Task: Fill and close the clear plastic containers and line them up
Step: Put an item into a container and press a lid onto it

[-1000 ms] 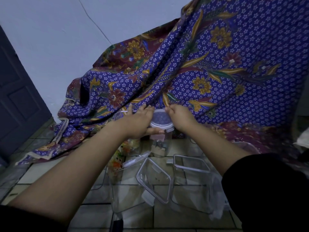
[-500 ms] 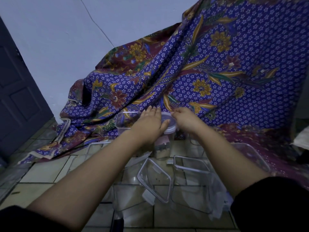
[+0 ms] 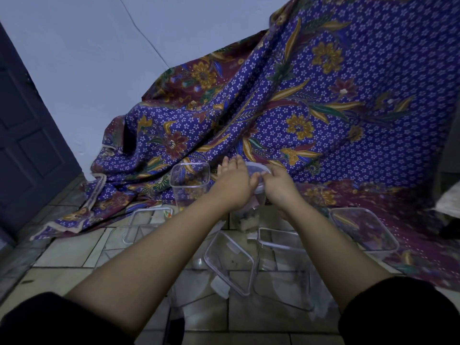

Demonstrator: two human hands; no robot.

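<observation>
left hand (image 3: 235,185) is lying flat, fingers extended, pressing on the lid (image 3: 258,170) of a tall clear container (image 3: 249,217) at frame centre. right hand (image 3: 278,186) is curling partly closed around the lid's right edge, thumb meeting the left thumb. container is standing on the tiled floor (image 3: 74,252), something pale inside at the bottom. open empty container (image 3: 190,181) is standing just left of it. more clear containers and a loose lid (image 3: 230,261) are sitting lower centre. patterned purple cloth (image 3: 323,108) is draping behind, white wall (image 3: 87,58) upper left, dark door (image 3: 27,145) at left edge.
</observation>
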